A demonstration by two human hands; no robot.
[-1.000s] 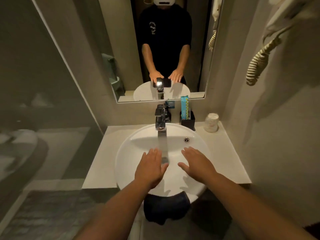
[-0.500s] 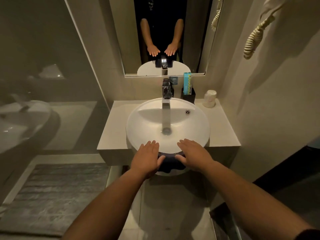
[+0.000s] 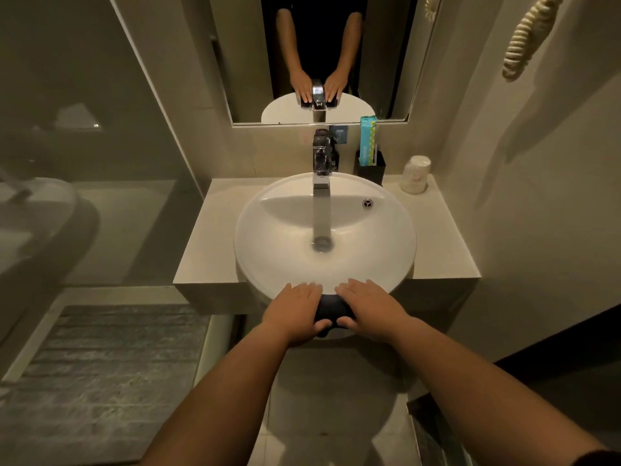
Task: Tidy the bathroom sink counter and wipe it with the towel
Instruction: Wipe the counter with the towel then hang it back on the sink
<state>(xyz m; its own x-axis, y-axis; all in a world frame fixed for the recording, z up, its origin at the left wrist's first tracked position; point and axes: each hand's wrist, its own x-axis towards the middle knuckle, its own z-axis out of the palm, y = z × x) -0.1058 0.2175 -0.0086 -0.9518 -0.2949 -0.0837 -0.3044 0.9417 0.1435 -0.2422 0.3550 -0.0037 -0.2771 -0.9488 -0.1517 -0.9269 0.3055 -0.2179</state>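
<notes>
A round white basin [image 3: 258, 210] sits in a beige counter [image 3: 208, 250]. A dark towel [image 3: 331, 307] hangs over the basin's front rim. My left hand [image 3: 295, 311] and my right hand [image 3: 369, 307] lie palm down on that towel, side by side, fingers stretched out toward the bowl. Both thumbs sit near the towel's lower edge, and most of the towel is hidden under the hands. At the back of the counter, a black holder [image 3: 369, 169] has a teal packet [image 3: 368, 139] standing in it. A wrapped cup [image 3: 416, 174] stands upside down in the right back corner.
A chrome faucet [image 3: 321, 183] reaches over the bowl from the back. Above it a mirror [image 3: 319, 45] reflects my arms. A coiled cord [image 3: 521, 42] hangs on the right wall. A glass partition [image 3: 117, 146] closes the left side, and a grey mat [image 3: 100, 381] lies on the floor.
Both hands have drawn back from above the bowl to the front rim and now rest on the dark towel. The camera has pulled back and tilted downward.
</notes>
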